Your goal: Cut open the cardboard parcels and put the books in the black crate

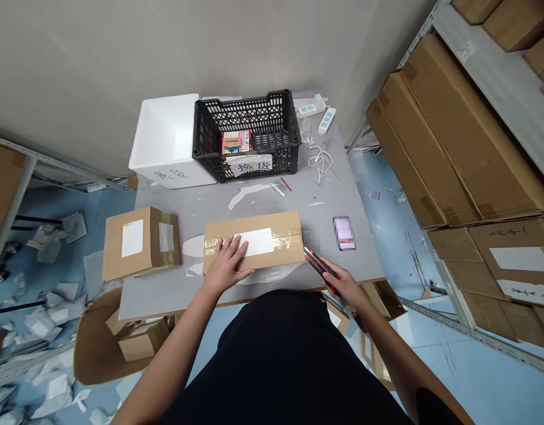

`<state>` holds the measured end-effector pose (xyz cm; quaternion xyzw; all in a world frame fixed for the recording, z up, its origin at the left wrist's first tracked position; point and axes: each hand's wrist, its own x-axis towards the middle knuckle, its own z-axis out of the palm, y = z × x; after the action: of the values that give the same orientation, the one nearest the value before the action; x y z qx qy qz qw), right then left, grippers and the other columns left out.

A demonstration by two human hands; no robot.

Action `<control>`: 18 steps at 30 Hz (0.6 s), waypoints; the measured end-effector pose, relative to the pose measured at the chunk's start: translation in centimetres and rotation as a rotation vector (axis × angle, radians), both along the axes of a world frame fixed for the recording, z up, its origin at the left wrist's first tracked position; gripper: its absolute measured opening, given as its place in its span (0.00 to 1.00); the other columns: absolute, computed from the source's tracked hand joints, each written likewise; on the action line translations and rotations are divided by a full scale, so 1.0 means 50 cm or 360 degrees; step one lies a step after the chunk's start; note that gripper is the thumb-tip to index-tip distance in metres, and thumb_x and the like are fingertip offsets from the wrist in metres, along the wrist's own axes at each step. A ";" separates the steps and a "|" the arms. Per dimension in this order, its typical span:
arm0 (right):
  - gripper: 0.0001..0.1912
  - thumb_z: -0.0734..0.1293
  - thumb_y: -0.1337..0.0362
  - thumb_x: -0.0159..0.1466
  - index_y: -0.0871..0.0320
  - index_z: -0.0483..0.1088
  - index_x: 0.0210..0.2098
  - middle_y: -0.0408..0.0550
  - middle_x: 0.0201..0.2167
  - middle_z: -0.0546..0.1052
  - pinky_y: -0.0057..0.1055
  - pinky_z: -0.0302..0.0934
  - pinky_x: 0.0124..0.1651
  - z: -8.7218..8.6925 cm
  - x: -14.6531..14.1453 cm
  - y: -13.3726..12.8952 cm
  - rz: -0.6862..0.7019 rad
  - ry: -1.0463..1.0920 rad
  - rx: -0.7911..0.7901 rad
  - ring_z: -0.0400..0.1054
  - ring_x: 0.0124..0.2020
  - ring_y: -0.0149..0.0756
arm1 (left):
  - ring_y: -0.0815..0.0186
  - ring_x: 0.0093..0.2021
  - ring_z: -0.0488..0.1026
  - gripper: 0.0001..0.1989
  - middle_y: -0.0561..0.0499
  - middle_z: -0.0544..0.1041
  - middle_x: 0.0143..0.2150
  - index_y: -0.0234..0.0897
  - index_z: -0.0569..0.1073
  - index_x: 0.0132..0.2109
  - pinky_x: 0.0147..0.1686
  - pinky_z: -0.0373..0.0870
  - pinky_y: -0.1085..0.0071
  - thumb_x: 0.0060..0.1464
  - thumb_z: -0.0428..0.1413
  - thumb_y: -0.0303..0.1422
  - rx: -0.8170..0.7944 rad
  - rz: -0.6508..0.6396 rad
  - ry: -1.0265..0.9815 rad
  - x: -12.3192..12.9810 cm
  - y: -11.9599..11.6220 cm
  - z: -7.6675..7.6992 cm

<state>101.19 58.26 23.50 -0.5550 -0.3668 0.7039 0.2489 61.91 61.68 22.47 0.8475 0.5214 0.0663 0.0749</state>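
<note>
A long brown cardboard box [280, 227] lies on the grey table in front of me, with clear tape along its top and a white label [259, 242]. Flat on its left part rests my left hand [226, 262], fingers spread, the tips at the label's edge. My right hand [340, 280] is wrapped round a black and red box cutter [316, 264]. The cutter's tip points at the right end of the box, close to the taped seam; whether it touches the cardboard I cannot tell.
Left on the table [165, 295] stands a smaller taped carton [116, 248]. Behind are a white foam bin [169, 171] and a black plastic crate [247, 162] with small packets inside. A phone [344, 232], white cable [320, 158] and power strips [326, 120] lie right. Shelves with cartons [453, 136] flank the table.
</note>
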 end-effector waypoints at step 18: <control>0.37 0.71 0.51 0.56 0.51 0.60 0.63 0.42 0.31 0.73 0.28 0.58 0.22 -0.048 0.064 -0.015 -0.0511 -0.0092 0.0205 0.59 0.19 0.27 | 0.46 0.70 0.49 0.41 0.37 0.58 0.69 0.42 0.52 0.70 0.66 0.44 0.41 0.56 0.55 0.52 0.0036 -0.0023 -0.0043 0.001 -0.011 0.002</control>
<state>104.38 57.50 21.09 -0.6095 -0.3248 0.6138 0.3825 61.94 61.13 22.55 0.8511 0.5133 0.0829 0.0728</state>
